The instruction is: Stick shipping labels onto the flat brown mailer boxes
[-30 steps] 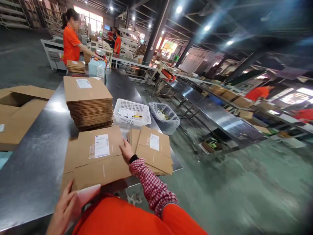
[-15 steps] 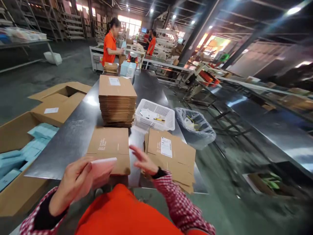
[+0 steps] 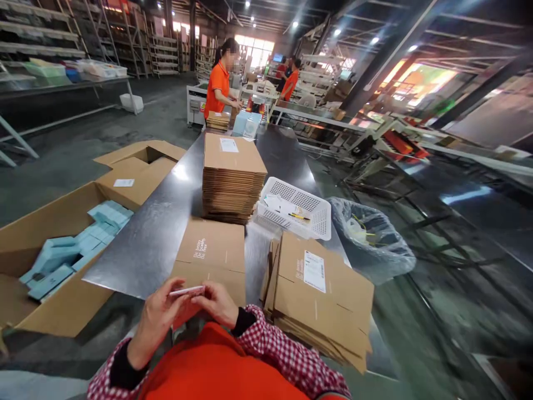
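A thin white-and-pink stack of paper slips, seen nearly edge-on, is held low in front of my body. My left hand grips its left end between thumb and fingers. On its right end, the fingers of my right hand are closed. Just beyond my hands lies a flat folded carton with white printed lettering. To the right, a pile of flattened cartons bears a white label on top. The lower faces of the slips are hidden by my fingers.
On the metal table, a tall stack of flat cartons stands beside a white perforated basket. Left is an open carton with light-blue boxes. A lined bin stands right. A co-worker stands beyond.
My right hand has come from above the cartons, fingers spread, to the paper slips and closed on them. The slips now sit more edge-on. The view has swung left.
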